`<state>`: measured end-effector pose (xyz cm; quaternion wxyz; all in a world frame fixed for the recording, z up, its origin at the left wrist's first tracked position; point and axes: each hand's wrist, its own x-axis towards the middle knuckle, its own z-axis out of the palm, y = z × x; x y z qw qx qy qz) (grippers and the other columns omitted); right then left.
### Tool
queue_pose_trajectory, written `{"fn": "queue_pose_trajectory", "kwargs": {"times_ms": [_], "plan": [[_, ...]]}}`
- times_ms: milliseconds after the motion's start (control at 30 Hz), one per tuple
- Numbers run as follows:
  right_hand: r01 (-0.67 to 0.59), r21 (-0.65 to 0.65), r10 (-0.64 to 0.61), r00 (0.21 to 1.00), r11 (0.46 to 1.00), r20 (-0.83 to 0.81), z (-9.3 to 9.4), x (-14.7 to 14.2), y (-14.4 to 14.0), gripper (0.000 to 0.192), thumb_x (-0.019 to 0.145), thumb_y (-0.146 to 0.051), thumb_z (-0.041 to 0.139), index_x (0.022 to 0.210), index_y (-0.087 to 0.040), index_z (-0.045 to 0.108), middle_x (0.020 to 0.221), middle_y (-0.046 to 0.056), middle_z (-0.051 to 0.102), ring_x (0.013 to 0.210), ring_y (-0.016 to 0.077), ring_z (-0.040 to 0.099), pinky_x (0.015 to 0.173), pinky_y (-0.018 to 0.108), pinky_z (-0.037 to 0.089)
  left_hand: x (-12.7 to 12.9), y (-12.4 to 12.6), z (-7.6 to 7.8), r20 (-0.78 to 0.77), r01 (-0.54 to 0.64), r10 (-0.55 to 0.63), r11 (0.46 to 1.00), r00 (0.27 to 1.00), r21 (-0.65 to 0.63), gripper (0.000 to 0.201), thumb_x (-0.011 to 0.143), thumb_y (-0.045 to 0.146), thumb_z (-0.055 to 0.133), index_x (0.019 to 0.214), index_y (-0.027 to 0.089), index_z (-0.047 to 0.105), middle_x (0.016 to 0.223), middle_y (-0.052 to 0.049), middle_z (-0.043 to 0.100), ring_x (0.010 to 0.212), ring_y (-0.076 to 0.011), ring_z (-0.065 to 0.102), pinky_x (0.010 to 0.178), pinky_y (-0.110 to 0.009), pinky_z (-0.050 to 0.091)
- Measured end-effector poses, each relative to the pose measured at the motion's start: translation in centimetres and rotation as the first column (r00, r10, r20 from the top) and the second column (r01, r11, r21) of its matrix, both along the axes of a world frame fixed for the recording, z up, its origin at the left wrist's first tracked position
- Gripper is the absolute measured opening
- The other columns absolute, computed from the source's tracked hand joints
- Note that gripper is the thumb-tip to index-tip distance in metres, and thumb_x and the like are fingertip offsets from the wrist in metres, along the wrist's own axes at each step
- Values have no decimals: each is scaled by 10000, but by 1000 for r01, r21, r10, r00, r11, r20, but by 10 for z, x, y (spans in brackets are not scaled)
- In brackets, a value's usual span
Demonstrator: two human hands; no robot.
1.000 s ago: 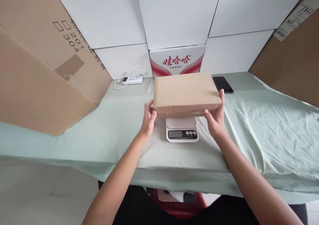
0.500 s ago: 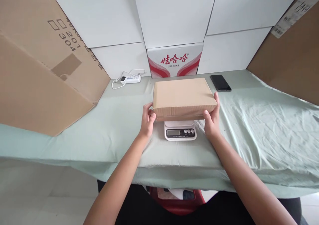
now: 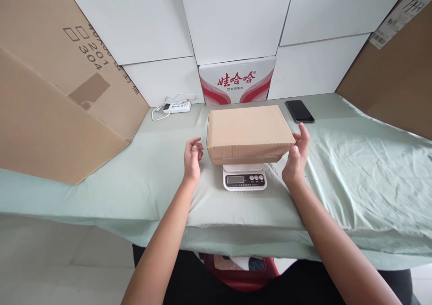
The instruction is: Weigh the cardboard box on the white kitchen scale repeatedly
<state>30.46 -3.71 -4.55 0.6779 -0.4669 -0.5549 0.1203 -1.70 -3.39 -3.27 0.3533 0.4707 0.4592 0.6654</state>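
Note:
A flat brown cardboard box [image 3: 249, 131] rests on a small white digital scale [image 3: 245, 179], whose display and buttons show below the box's front edge. My left hand [image 3: 192, 158] hovers a short way off the box's left end, fingers curled and apart, holding nothing. Just off the box's right front corner is my right hand [image 3: 297, 157], fingers spread and empty; I cannot tell whether its fingertips still touch the box.
The table wears a wrinkled pale green cloth [image 3: 354, 174]. A black phone [image 3: 299, 111] lies behind the box at right, a white power strip [image 3: 177, 106] at back left. Large cardboard sheets [image 3: 57, 93] lean at both sides; a red-and-white carton [image 3: 236, 82] stands against white panels.
The box came down onto the scale. Both hands then let go and drew back from its ends, the left more than the right.

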Motion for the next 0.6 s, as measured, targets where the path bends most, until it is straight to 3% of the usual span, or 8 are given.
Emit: {"fn": "queue_pose_trajectory", "kwargs": {"times_ms": [167, 300, 600], "plan": [[-94, -48, 95, 995, 994, 13, 7, -2, -6, 745, 1038, -789, 469, 1595, -314, 603, 1566, 131, 668, 1481, 402, 614, 1285, 701, 466, 1, -2, 0, -90, 160, -160, 987, 983, -8, 755, 852, 927, 692, 1183, 250, 718, 772, 32, 527, 645, -146, 460, 593, -295, 421], [-149, -55, 151, 988, 987, 27, 7, -2, -5, 749, 1028, -793, 506, 1594, -313, 609, 1585, 125, 693, 1538, 414, 607, 1347, 704, 421, 0, -3, -2, -147, 215, -217, 976, 965, -30, 853, 822, 942, 711, 1321, 249, 694, 818, 28, 538, 712, -169, 524, 648, -320, 474], [-120, -78, 124, 991, 990, 53, 14, -4, -8, 844, 974, -848, 548, 1618, -304, 578, 1660, 135, 655, 1578, 424, 591, 1372, 719, 414, -2, -6, -3, -167, 257, -256, 966, 952, -16, 916, 855, 910, 706, 1482, 245, 642, 1003, -70, 788, 951, -289, 770, 822, -425, 634]]}}
